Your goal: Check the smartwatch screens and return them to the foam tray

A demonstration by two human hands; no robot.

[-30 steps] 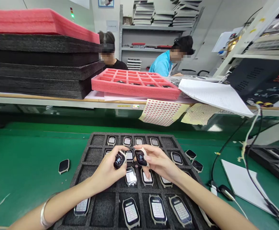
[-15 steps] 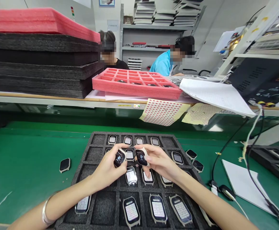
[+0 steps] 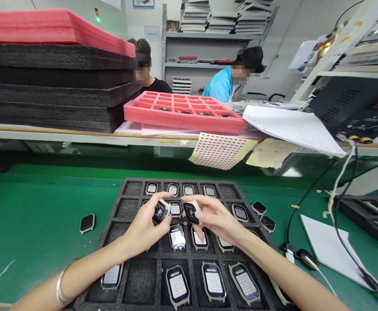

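Observation:
My left hand (image 3: 150, 224) grips a smartwatch body (image 3: 160, 211) without a strap, its lit dark screen turned up to the right. A second smartwatch body (image 3: 190, 212), also lit, is pinched between the thumb and fingers of my right hand (image 3: 215, 218). Both are raised over a black foam tray (image 3: 139, 280) with square compartments. Several strapless watches lie in that tray, many with white grid-like screens, such as one watch (image 3: 213, 281) in the front row and a brighter watch (image 3: 177, 237) just below my hands. My forearms hide some compartments.
On the green mat, one dark watch (image 3: 87, 223) lies left of the tray and two watches (image 3: 268, 223) lie right. Cables (image 3: 305, 194) and white sheets (image 3: 331, 246) are farther right. A pink foam tray (image 3: 182, 119) and black foam stack (image 3: 52, 90) occupy the shelf. Two people sit beyond.
My left hand and its watch have shifted very slightly left and up. My right hand keeps the same hold. In the background, a person in blue has lowered their head a little.

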